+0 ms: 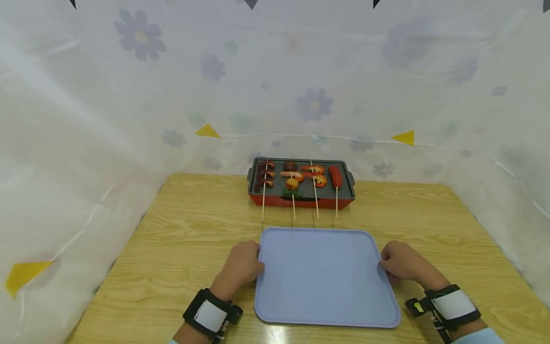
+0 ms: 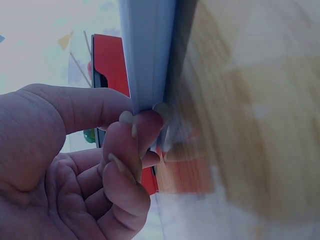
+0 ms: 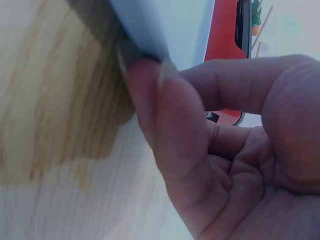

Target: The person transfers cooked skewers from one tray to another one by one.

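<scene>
A pale blue rectangular tray (image 1: 326,277) with rounded corners and a low rim lies in front of me, bare on top. My left hand (image 1: 241,263) pinches its left edge, thumb over the rim and curled fingers beneath, as the left wrist view shows of the tray's side (image 2: 147,55). At the opposite edge my right hand (image 1: 401,262) pinches the rim the same way; the right wrist view has its fingertips (image 3: 145,85) under the tray's side (image 3: 150,30). The tray's underside is mostly hidden in the head view.
Behind the tray stands a red grill (image 1: 301,202) with a dark plate. Across it lie mushroom pieces (image 1: 265,175), a mixed vegetable skewer (image 1: 292,183), a shrimp skewer (image 1: 317,180) and a sausage skewer (image 1: 335,177), sticks toward me. A flowered white sheet (image 1: 275,71) surrounds the wooden table (image 1: 172,248).
</scene>
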Action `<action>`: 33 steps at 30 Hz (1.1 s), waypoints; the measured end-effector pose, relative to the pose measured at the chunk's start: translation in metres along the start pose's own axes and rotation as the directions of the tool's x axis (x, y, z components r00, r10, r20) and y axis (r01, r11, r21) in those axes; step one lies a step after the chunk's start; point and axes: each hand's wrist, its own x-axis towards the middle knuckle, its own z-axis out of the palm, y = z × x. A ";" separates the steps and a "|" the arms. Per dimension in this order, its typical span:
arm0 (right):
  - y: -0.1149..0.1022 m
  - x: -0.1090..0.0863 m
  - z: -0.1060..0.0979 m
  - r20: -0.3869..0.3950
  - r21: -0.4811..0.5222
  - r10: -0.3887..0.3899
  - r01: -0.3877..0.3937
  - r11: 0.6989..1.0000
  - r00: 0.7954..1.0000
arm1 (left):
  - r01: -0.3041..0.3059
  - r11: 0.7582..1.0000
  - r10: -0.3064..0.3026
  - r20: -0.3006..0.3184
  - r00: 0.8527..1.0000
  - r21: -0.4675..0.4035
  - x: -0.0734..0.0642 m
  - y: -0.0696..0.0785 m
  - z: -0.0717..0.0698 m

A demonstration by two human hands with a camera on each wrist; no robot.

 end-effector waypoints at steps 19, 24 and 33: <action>-0.021 0.005 0.007 -0.020 0.000 -0.026 0.026 1.000 0.999 | 0.008 1.000 -0.008 -0.003 1.000 0.013 -0.003 -0.014 -0.009; -0.026 0.008 0.010 -0.013 0.002 -0.017 0.017 1.000 1.000 | 0.022 1.000 -0.022 0.001 1.000 0.020 -0.004 -0.019 -0.014; -0.031 0.010 0.012 -0.002 -0.001 0.003 -0.003 1.000 1.000 | 0.026 1.000 -0.026 0.014 1.000 0.011 -0.004 -0.024 -0.016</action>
